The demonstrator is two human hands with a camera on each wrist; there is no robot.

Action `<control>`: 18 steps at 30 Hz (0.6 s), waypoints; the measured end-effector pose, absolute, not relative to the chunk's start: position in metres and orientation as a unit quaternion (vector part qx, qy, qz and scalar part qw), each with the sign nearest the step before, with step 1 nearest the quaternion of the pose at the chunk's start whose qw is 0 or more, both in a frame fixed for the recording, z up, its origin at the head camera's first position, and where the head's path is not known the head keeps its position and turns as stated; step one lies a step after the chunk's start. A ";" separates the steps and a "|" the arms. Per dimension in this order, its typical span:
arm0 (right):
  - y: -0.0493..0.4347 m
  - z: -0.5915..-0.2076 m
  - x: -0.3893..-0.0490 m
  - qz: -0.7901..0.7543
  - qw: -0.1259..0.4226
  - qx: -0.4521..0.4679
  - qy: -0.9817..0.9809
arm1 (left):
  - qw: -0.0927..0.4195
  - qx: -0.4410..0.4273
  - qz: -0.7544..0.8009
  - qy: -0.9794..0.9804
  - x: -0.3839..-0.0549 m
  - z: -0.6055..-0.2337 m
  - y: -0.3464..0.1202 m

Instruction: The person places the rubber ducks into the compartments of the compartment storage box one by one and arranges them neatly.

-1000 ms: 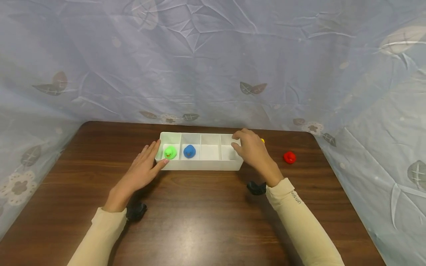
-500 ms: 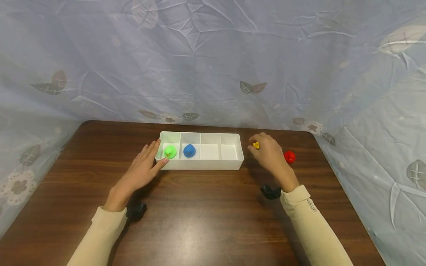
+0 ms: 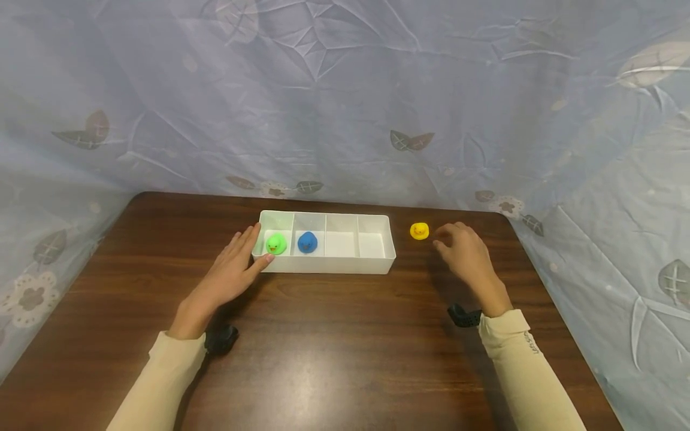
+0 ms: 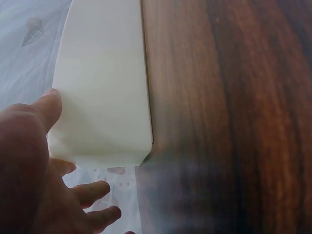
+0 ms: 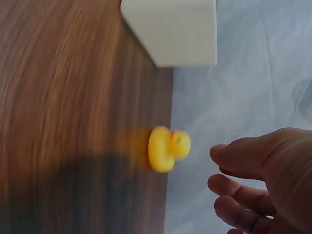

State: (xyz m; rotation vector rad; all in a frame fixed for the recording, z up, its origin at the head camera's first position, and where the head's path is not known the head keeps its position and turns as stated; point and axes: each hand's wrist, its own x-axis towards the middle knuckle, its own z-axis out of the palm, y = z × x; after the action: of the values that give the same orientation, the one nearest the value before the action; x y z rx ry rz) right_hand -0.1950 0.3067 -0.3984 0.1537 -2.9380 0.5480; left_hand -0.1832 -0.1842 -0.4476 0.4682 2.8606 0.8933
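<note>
A white box (image 3: pixel 323 265) with several compartments in a row stands at the back of the table. In its leftmost compartment sits a green rubber duck (image 3: pixel 277 243), and the one beside it holds a blue rubber duck (image 3: pixel 308 242). My left hand (image 3: pixel 229 269) touches the box's left end, fingers extended, thumb at the front corner. To the right of the box, a yellow rubber duck (image 3: pixel 419 231) rests on the table. Just right of it hovers my right hand (image 3: pixel 468 256), fingers loosely bent, holding nothing; the right wrist view shows a gap between the fingertips and the yellow duck.
The brown wooden table (image 3: pixel 334 347) runs up to a pale patterned cloth (image 3: pixel 345 108) at the back and sides. A black wrist device (image 3: pixel 221 340) sits under the left wrist, another black wrist device (image 3: pixel 463 316) under the right.
My right hand has moved right, from the box's right end past the yellow duck, uncovering it. The red duck, visible before, is now hidden behind that hand. The left hand stays put.
</note>
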 end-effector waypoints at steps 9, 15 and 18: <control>0.351 -0.407 -0.191 0.177 0.079 -0.011 -0.981 | 0.052 0.164 0.304 0.937 -0.185 -0.447 -0.184; 0.366 -0.412 -0.187 0.182 0.068 -0.027 -0.981 | 0.057 0.153 0.302 0.939 -0.184 -0.447 -0.184; 0.370 -0.416 -0.186 0.180 0.064 -0.031 -0.981 | 0.061 0.145 0.302 0.940 -0.183 -0.448 -0.185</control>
State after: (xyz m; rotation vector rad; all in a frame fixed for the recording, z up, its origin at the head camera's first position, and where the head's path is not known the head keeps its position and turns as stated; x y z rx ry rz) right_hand -0.1856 0.3699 -0.4163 -0.0936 -2.9633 0.5447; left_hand -0.1829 -0.1846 -0.4478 0.4383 2.8451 0.9123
